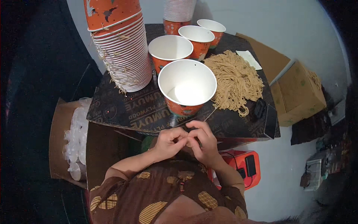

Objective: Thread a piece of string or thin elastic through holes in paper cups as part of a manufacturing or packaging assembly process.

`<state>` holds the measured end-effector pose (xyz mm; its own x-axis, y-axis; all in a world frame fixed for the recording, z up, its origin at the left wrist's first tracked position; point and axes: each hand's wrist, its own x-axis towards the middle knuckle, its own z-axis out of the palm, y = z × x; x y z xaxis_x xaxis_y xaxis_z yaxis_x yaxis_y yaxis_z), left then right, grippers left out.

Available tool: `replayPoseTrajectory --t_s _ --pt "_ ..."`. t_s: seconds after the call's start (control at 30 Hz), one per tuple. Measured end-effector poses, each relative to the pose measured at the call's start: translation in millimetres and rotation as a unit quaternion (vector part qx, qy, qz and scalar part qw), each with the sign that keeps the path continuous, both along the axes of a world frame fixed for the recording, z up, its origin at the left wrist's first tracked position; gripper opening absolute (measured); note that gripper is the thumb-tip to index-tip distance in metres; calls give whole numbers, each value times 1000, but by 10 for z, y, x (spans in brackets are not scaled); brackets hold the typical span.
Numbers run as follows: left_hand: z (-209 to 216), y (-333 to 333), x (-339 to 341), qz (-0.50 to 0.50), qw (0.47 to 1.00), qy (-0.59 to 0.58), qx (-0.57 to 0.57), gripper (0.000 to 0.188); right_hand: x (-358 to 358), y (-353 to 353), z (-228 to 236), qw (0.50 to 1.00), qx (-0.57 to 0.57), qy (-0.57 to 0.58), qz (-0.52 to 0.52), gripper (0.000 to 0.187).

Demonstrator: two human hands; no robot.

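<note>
Close together at the table's near edge, my left hand (167, 143) and my right hand (204, 145) meet with fingertips pinched. What they hold, if anything, is hidden between the fingers. A thin strand (211, 113) runs from near the cord pile toward my right hand; its end cannot be made out. Just beyond my hands stands an open paper cup (187, 84), white inside and orange outside with a small dark hole near its rim. Behind it are more such cups (170, 47), set in a slanting row. Tan cord (233, 82) lies in a loose heap to their right.
A tall stack of orange cups (123, 56) with cord ends sticking out stands left on the dark plywood table (123, 112). Another stack (178, 11) is behind. Cardboard boxes (298, 93) sit right; a box of clear plastic (76, 138) is left. A phone (250, 165) rests on a red stool (235, 164).
</note>
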<state>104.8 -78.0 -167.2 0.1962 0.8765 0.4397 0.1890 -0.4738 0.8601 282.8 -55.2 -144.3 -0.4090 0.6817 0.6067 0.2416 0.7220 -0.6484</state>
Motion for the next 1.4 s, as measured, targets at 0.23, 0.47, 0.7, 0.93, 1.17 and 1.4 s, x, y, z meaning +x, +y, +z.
replayPoseTrajectory --t_s 0.23,0.47,0.7,0.93,1.17,1.4 --pt "143 -13 -61 6 991 -95 -91 8 -18 0 -42 999 -19 -4 -34 11" --pt "751 453 -535 170 923 189 290 40 16 -219 -34 989 32 -81 120 8" --pt "921 596 -648 118 883 362 272 28 25 -198 144 996 -2 69 60 13" --pt "967 382 -387 62 898 350 261 24 32 -77 117 987 -3 97 -128 13" --pt "1056 451 -495 79 925 285 237 13 37 1 51 977 -83 145 -129 13" --pt "1238 574 -527 78 933 292 194 8 17 62 27 976 -117 141 -120 10"
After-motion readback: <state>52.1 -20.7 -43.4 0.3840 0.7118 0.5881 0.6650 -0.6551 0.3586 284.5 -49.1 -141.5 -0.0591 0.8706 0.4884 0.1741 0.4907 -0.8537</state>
